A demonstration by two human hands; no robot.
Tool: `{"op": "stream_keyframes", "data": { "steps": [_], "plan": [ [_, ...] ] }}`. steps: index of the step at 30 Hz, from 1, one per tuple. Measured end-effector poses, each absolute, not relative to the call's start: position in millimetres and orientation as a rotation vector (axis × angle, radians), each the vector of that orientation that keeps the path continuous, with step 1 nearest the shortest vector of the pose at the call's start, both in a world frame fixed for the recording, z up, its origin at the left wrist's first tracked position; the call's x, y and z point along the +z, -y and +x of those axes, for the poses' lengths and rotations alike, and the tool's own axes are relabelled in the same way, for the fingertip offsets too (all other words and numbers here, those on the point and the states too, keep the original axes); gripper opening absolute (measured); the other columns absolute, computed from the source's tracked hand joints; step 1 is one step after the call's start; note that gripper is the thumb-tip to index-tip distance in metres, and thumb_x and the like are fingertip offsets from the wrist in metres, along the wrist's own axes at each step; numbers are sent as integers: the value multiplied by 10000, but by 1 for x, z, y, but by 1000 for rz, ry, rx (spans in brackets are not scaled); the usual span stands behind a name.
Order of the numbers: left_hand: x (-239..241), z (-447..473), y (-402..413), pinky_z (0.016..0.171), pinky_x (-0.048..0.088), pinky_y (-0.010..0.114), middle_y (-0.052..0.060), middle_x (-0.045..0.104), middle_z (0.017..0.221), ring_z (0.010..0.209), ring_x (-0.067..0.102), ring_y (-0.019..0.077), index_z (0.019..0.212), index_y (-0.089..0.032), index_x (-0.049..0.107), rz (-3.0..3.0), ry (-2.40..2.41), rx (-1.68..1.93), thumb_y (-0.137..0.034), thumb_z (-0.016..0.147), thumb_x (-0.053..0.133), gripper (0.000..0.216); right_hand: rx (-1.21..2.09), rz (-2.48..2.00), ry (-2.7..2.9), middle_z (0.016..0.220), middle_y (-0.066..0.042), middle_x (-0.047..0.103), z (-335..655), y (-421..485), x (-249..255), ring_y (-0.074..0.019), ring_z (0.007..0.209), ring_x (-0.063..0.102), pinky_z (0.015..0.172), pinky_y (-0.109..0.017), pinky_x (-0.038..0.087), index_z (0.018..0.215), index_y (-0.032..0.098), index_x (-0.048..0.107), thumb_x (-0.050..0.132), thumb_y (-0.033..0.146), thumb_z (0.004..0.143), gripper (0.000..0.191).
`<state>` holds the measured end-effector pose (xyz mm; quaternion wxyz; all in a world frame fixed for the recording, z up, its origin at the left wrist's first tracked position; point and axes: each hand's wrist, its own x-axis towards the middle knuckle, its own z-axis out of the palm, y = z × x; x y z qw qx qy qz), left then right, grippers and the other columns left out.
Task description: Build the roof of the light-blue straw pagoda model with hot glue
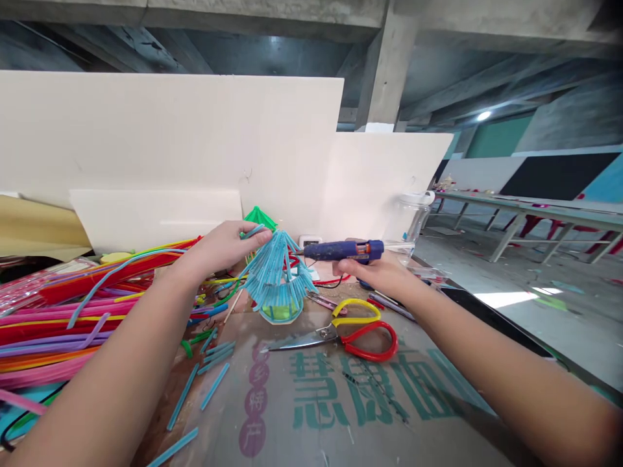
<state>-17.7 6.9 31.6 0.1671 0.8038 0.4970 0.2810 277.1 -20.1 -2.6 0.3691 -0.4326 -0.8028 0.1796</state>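
Observation:
A light-blue model hut (280,272) made of pipe cleaner pieces stands upright, with a pointed roof and a green base inside. At the left of its peak, my left hand (233,243) pinches a short blue pipe cleaner piece (254,231). My right hand (377,269) is wrapped round a dark blue glue gun (335,250), whose nozzle points left at the upper right of the roof. Whether the nozzle touches the roof I cannot tell. Scissors (335,332) with one yellow and one red handle lie open in front of the hut. Cut blue pieces (214,386) are scattered at the lower left.
Bundles of coloured pipe cleaners (58,331) cover the left side. A green pointed model (260,217) stands behind the hut. At the back right is a clear plastic jar (409,220). White boards (195,136) rise behind the table, and a printed plastic sheet (272,421) covers its front.

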Motion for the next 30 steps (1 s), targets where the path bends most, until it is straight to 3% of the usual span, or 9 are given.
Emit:
{"op": "stream_keyframes", "data": {
  "steps": [4,11,16,30],
  "plan": [
    [31,-19,-8,570,399,293,-13,602,569,583,583,213,926,-250,692,2383,-1453,725,-671,751,483,502,630,-1011,2087,879,-38,712,269,25,-7,-200,840,648,765,-322,513,917,184,665,620,490,798,331],
    [35,-13,-2,598,373,264,2,659,794,712,582,209,904,-232,666,2470,-1473,652,-651,770,498,471,673,-1061,2029,920,-17,728,267,22,-13,-209,889,668,829,-337,518,1018,201,669,658,478,769,373],
    [36,-10,2,577,348,255,-9,624,749,680,551,191,847,-229,648,2504,-1528,625,-687,768,474,496,669,-1074,2054,1006,1,736,267,20,-17,-238,988,659,913,-394,506,1016,242,703,648,476,785,334],
    [35,-9,3,580,344,258,-7,630,732,662,538,190,836,-221,657,2506,-1488,640,-641,771,478,461,538,-1122,1999,982,6,745,258,29,-12,-228,932,687,835,-360,545,1011,257,687,678,387,760,282]
  ]
}}
